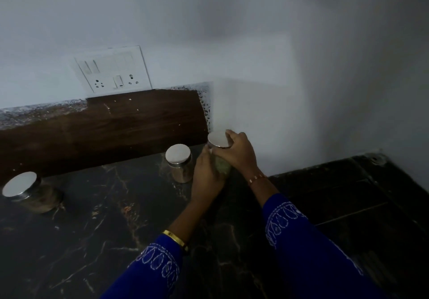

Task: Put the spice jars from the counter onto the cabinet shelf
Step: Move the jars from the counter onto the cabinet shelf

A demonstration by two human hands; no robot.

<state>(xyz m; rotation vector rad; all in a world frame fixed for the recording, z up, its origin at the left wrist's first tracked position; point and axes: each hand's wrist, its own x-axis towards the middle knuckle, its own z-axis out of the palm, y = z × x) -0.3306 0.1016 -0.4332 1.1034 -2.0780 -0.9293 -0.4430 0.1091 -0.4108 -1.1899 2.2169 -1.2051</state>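
Three glass spice jars with shiny metal lids are on the dark marble counter [97, 240]. Both hands grip the rightmost jar [218, 140], next to the white wall corner. My left hand [207, 175] wraps its glass body from the left, and my right hand [236, 152] holds it near the lid from the right. The jar's contents look greenish; most of its body is hidden by my fingers. A second jar [180, 162] stands just left of my hands. A third jar [27, 191] stands at the far left. No cabinet shelf is in view.
A brown wooden backsplash [104, 126] runs along the counter's back edge, with a white switch and socket plate [113, 69] above it. A white wall [267, 112] juts out on the right. Dark floor tiles [359, 194] lie beyond the counter at right.
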